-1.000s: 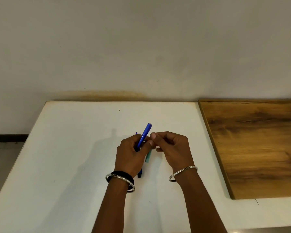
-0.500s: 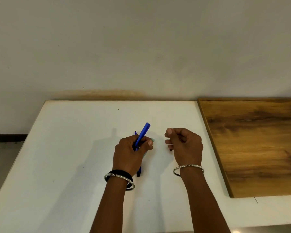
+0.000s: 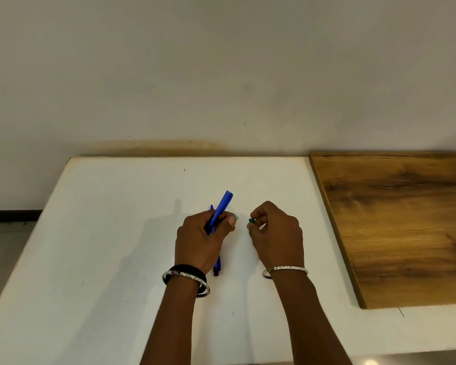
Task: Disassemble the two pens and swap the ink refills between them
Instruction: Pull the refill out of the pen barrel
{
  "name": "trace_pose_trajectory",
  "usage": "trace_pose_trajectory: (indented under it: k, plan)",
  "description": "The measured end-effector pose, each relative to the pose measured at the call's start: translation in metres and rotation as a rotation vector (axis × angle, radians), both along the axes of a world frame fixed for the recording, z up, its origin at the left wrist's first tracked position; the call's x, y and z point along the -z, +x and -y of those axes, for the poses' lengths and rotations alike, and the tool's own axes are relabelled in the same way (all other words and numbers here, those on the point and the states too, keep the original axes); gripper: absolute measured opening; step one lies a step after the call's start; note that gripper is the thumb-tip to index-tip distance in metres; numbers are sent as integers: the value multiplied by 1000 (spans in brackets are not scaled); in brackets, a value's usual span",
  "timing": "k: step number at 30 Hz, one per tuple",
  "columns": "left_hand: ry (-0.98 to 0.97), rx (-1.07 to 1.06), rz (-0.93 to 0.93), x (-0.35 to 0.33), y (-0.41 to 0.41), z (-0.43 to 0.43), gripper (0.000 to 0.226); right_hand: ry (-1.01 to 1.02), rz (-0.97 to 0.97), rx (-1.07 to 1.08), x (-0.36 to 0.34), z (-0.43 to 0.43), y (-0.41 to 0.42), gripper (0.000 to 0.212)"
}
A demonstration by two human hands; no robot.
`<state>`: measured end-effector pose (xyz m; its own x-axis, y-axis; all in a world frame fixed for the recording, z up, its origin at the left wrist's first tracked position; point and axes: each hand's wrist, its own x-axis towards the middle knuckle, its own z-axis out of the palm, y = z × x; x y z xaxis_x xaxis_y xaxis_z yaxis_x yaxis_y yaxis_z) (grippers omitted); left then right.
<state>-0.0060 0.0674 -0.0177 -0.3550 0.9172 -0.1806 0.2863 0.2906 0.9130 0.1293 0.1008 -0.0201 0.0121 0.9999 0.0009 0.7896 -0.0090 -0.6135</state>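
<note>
My left hand (image 3: 202, 238) is closed around a blue pen (image 3: 221, 208) that sticks up and to the right out of the fist. A pale teal end (image 3: 236, 217) of another pen part shows beside the left thumb. A second blue pen piece (image 3: 217, 266) with a black tip lies on the white table (image 3: 103, 233), mostly hidden under the left hand. My right hand (image 3: 277, 237) sits a short gap to the right, with its fingertips pinched on a small green pen piece (image 3: 251, 220).
A wooden board (image 3: 395, 227) lies flat on the table's right side, its left edge close to my right hand. The wall stands behind the table's far edge. The floor drops away past the table's left edge.
My hands were together at the pen a second ago. The right hand pulled away to the right with the small green piece, then moved slightly back toward the left hand.
</note>
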Motion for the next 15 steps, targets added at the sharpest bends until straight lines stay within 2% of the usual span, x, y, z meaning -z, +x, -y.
trace_pose_trajectory:
  k: [8,13,15]
  plan:
    - [4,38,-3,0,0,1,3,-8,278,-116,2,1,0,23]
    - [8,32,-28,3,0,0,7,-32,311,-130,1,0,-3,26]
    - [6,30,-25,5,-1,0,5,-22,251,-106,0,1,-1,29]
